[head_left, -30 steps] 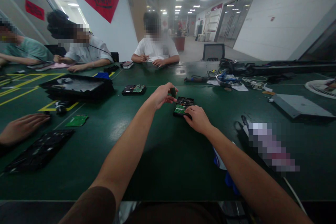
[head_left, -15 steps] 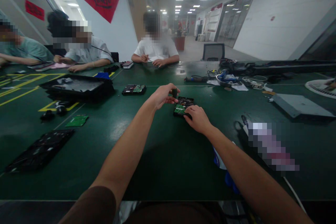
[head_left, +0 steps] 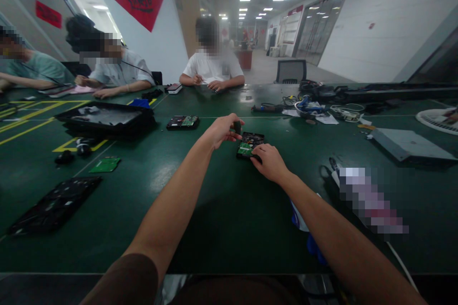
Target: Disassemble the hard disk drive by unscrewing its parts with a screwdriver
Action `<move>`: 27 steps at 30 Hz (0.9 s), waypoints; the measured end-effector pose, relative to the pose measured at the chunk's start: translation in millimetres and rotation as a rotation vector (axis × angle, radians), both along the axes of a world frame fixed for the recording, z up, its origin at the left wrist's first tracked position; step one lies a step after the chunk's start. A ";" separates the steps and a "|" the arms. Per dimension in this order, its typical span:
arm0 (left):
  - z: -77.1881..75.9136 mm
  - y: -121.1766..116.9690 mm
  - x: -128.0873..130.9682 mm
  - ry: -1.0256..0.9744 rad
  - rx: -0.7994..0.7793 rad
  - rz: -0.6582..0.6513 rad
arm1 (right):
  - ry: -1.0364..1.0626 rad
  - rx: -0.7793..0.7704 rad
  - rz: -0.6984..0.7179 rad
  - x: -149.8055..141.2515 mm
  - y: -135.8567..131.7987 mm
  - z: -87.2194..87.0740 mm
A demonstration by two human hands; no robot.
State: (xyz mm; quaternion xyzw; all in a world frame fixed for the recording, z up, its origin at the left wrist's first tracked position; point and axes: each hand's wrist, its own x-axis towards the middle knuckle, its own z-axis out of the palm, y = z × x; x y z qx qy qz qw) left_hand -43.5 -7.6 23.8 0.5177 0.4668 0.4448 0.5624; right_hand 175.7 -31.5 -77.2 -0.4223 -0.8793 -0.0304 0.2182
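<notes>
A black hard drive with a green circuit board lies face up on the green table, in the middle of the head view. My left hand is closed around a dark screwdriver handle, held upright over the drive's left edge. My right hand rests on the drive's near right corner, fingers curled and pressing it down.
A second hard drive and a black tray lie to the left. A loose green board and a black panel sit nearer left. Cables and a bowl lie at right, beside a grey case. Three people sit across.
A co-worker's hand at the left table edge has pulled away out of view. My own hands have barely shifted on the drive and screwdriver.
</notes>
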 end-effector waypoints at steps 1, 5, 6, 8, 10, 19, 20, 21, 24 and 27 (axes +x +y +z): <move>0.0 0.2 0.3 -0.014 -0.013 -0.009 | 0.000 -0.001 0.000 -0.1 -0.2 0.2; -0.9 2.1 0.7 -0.061 -0.066 -0.023 | -0.003 -0.006 0.001 -0.2 -0.3 0.4; -1.3 2.8 0.2 -0.049 -0.061 -0.009 | -0.005 -0.008 0.001 -0.2 -0.1 0.3; -2.1 4.1 -1.3 -0.005 -0.036 0.020 | -0.008 -0.017 0.001 -0.2 0.4 -0.2; -2.3 4.6 -2.4 0.022 -0.019 0.022 | -0.007 -0.023 -0.002 -0.1 0.7 -0.5; -0.7 2.8 -0.7 -0.059 -0.061 -0.010 | 0.013 0.003 0.006 -0.2 0.2 -0.8; -0.9 2.8 -1.2 -0.040 -0.043 0.001 | 0.014 0.003 0.006 -0.2 0.4 -1.0; -1.1 2.8 -1.9 -0.021 -0.026 0.005 | 0.014 0.001 0.006 -0.2 0.6 -1.2; -1.2 2.3 -2.9 -0.010 -0.014 -0.019 | 0.015 -0.001 0.005 -0.2 0.8 -1.3; -0.8 1.8 -2.0 -0.064 -0.069 -0.069 | 0.012 0.001 0.005 0.0 0.4 -1.1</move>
